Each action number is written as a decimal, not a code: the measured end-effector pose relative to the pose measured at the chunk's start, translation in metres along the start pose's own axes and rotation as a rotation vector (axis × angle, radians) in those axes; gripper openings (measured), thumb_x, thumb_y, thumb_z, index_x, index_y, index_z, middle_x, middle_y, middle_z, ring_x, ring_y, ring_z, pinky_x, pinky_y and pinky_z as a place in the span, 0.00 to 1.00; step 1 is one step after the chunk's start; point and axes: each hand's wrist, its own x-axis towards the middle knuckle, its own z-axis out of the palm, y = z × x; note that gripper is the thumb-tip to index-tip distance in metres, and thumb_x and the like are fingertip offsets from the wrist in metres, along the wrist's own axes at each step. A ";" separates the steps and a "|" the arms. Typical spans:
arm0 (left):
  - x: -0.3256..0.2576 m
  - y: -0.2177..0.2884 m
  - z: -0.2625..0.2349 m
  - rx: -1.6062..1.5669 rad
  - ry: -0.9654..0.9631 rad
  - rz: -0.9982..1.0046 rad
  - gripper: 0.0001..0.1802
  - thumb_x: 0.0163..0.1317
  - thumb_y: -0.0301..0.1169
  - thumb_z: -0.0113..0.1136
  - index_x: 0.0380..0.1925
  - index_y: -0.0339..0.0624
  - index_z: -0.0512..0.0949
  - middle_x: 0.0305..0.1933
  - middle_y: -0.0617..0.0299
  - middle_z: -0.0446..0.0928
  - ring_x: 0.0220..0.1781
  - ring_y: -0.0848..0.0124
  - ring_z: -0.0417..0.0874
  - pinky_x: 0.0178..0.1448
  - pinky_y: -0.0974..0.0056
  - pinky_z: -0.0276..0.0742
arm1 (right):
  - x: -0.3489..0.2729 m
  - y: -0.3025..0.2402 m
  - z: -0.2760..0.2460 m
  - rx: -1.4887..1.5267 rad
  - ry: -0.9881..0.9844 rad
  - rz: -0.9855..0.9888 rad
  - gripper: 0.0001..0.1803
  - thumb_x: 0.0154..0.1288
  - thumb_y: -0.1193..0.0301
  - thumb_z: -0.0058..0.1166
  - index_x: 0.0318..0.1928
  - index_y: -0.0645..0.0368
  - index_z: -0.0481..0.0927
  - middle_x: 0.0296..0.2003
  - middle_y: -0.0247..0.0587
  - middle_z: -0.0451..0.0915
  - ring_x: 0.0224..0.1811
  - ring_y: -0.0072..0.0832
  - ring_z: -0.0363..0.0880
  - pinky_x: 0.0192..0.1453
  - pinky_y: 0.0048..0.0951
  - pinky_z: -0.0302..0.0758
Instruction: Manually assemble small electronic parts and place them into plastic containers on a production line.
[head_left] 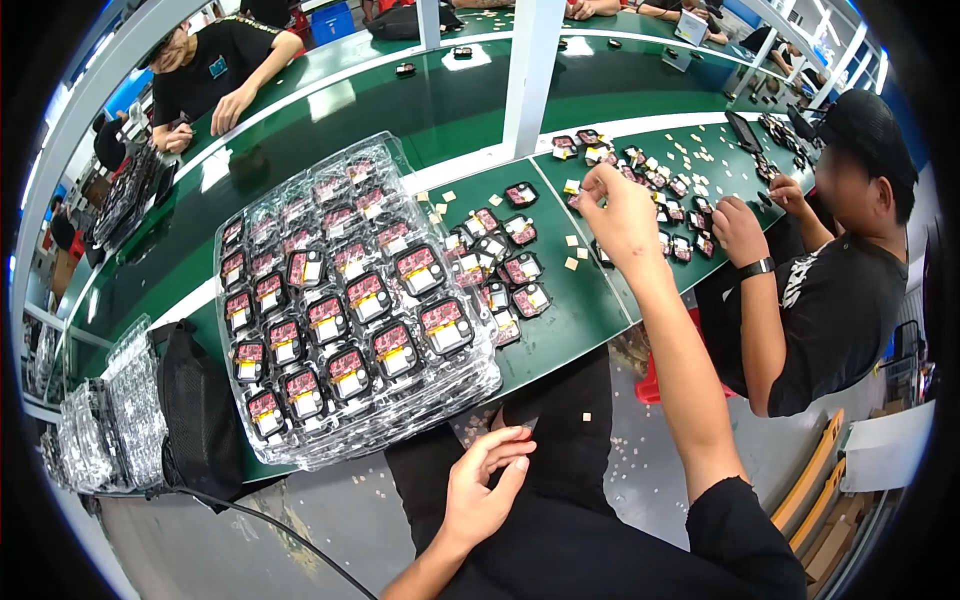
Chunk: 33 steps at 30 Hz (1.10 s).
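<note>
My left hand (482,492) is over my lap, palm turned inward, its fingers half curled and the thumb a little apart; nothing plainly shows in it. A small red spot shows at its fingertips. My right hand (625,222) reaches over the green bench, thumb and forefinger pinched together beside a small black-framed electronic module. Whatever the pinch holds is too small to make out. Left of it lies a loose pile of black-framed modules (520,232) with red boards and white-and-yellow labels. A stack of clear plastic blister trays (480,385) holds rows of similar modules.
Small beige square pieces (571,262) are scattered on the bench (560,335) and floor. A co-worker in a black cap (870,130) handles modules (680,245) at right. Another person (215,75) works across the green conveyor (400,110). A white post (533,80) rises ahead; a black bag (200,410) stands left.
</note>
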 end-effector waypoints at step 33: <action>0.012 0.014 -0.005 -0.207 -0.167 0.041 0.29 0.80 0.32 0.56 0.73 0.28 0.64 0.70 0.44 0.75 0.68 0.57 0.81 0.71 0.55 0.77 | -0.155 -0.058 -0.044 0.217 -0.038 -0.504 0.21 0.50 0.68 0.79 0.40 0.59 0.81 0.44 0.44 0.81 0.39 0.38 0.86 0.38 0.34 0.83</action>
